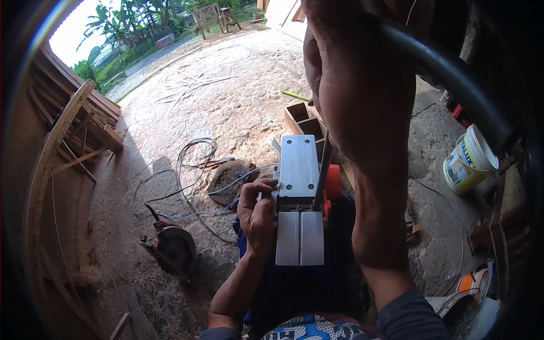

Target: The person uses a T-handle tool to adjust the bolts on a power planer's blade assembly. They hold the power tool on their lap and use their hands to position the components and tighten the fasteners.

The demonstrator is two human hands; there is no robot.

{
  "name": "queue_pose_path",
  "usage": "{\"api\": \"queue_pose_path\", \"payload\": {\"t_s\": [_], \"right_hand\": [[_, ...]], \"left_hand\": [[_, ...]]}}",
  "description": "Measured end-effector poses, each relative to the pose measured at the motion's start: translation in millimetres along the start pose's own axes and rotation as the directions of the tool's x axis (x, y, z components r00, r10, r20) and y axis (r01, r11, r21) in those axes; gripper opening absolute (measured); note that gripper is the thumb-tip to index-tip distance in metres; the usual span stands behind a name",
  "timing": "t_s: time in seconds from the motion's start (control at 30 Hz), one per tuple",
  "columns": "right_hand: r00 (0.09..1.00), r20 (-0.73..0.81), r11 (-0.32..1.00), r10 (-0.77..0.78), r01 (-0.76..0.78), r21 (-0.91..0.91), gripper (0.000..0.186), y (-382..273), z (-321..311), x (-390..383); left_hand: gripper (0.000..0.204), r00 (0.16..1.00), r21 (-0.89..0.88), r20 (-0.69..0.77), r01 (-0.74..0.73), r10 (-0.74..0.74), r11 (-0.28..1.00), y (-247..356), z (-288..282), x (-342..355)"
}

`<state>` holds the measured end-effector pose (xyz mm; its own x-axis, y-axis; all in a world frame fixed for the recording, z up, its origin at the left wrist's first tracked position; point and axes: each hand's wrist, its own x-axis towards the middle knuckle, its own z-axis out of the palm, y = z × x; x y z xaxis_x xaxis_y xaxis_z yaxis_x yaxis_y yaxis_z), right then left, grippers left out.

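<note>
An upturned power planer rests over my lap, with two silver sole plates (298, 161) and an orange body (334, 180) showing at the right. My left hand (255, 212) has its fingers curled on the planer's left side, beside the gap between the plates. My right hand (360, 96), large and close to the camera, is closed on a long metal tool (324, 170), whose shaft runs down to the right end of the cutter slot (296, 207). The tool's upper part is hidden by my hand.
A circular saw (175, 249) lies at lower left among loops of cable (181, 181). A stone block (224, 181), wooden box (298, 119) and white bucket (464, 161) stand around me. Leaning timber (79, 130) lines the left. Loose strips (192, 85) lie on the concrete floor toward the yard.
</note>
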<state>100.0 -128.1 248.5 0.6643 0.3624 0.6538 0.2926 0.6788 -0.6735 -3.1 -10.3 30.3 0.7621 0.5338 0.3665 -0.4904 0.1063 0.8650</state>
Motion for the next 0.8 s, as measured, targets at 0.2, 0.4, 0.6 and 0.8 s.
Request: {"api": "queue_pose_path", "payload": {"t_s": [0.2,0.4,0.6,0.8], "right_hand": [[0.999,-0.006,0.999,0.036,-0.036,0.009,0.022,-9.8,3.6,2.0],[0.996,-0.013,0.996,0.091,-0.091,0.021,0.027,-20.4,14.4,5.8],[0.989,0.112,0.994,0.096,-0.089,-0.061,0.042,-30.5,23.0,8.0],[0.99,-0.142,0.979,-0.02,-0.01,-0.205,0.043,-11.7,33.1,2.6]], "left_hand": [[0.022,1.0,0.007,-0.008,-0.012,0.012,1.0,1.3,1.3,-1.2],[0.022,0.999,0.01,-0.027,-0.028,0.028,1.0,-0.2,3.1,-8.0],[0.022,0.997,0.021,-0.055,-0.047,0.048,0.999,-1.5,5.0,-11.1],[0.022,0.999,-0.019,-0.042,-0.026,0.025,0.999,3.8,4.0,-11.4]]}}
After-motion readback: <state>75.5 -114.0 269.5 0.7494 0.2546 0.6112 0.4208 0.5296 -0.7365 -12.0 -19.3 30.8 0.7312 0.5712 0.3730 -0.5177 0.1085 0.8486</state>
